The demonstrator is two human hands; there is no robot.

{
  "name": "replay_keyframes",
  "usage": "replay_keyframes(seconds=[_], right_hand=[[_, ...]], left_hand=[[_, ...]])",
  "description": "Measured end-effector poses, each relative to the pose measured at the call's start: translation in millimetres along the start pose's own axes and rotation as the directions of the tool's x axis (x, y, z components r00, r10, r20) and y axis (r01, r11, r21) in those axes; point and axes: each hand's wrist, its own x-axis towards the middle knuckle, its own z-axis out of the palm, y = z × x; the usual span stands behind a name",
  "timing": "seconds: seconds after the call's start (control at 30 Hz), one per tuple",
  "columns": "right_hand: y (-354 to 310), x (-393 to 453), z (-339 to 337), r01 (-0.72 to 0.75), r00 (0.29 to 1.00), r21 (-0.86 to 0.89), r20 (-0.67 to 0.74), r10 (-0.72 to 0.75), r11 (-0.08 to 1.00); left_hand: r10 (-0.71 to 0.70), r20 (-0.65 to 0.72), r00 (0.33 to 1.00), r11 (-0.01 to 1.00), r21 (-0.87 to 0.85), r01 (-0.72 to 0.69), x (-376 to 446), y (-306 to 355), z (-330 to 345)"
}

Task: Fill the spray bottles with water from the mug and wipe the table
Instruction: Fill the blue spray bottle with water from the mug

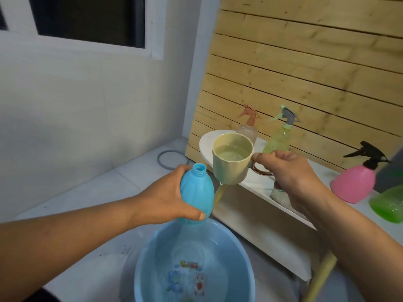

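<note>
My left hand [172,197] grips the blue bottle [197,191] round its body, fingers and thumb wrapped on it, cap off, open neck tilted up toward 1 o'clock; my right hand [292,173] pinches the handle of the beige mug [232,161], thumb on top, fingers curled through the loop; mug is upright, water inside, a drop hanging at its lower edge; mug sits just at 2 o'clock of the bottle mouth, near but not touching; both are held above the light blue basin [242,258] at 6 o'clock, which has water and cartoon prints at the bottom; white table [259,184] runs from 1 o'clock out to 3 o'clock along the wooden slat wall [305,62]; on it, clear bottle with orange sprayer [247,129] at 12 to 1 o'clock behind the mug; yellow-green spray bottle [280,136] just right of that; pink bottle with black sprayer [354,182] at 3 o'clock; green bottle [390,205] at the right edge, partly cut off; something small under my right hand on the table, cannot tell what; grey ring [162,163] on the floor at 11 o'clock; window [87,20] top left.
</note>
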Motion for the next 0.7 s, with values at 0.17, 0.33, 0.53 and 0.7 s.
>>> replay_keyframes(seconds=[0.17, 0.33, 0.53, 0.7], right_hand=[[7, 8, 9, 0.032, 0.999, -0.006, -0.006, -0.032, 0.999], [14, 16, 16, 0.037, 0.999, -0.035, 0.013, -0.037, 0.999], [14, 15, 24, 0.074, 0.997, -0.09, 0.024, -0.072, 0.993], [15, 15, 25, 0.128, 0.991, -0.118, 0.038, -0.125, 0.985]], left_hand=[[-0.023, 0.071, 0.997, 0.993, 0.115, 0.015, -1, -10, 10], [-0.029, 0.061, 0.998, 0.991, 0.135, 0.02, 3, -14, 6], [-0.03, 0.069, 0.997, 0.981, 0.194, 0.016, 11, -24, 4], [-0.045, 0.077, 0.996, 0.969, 0.247, 0.025, 15, -34, 3]])
